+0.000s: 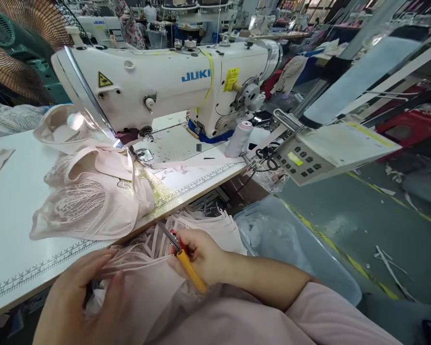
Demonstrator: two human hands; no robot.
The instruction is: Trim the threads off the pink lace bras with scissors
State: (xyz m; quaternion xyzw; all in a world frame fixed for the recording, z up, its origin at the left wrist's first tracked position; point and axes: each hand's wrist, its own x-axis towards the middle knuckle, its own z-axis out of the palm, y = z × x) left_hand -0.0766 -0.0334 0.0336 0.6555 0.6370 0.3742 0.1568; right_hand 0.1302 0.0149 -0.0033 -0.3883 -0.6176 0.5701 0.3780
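My right hand (201, 254) is closed round a small thread snipper (187, 263) with a yellow handle and a red pivot, its blades pointing up-left toward the table edge. My left hand (82, 297) grips a bundle of thin pink straps (136, 261) that stretches across to the snipper. Both hands are low, in front of the sewing table (14, 230), over my lap. On the table lies a pile of pink lace bra pieces (89, 191) beside the needle area of a white JUKI sewing machine (158, 86).
A thread cone (239, 139) and a control panel (301, 160) stand at the table's right end. A clear plastic bin (290, 239) sits below right of me on the green floor. A fan (17, 48) stands at the far left. Other workstations fill the background.
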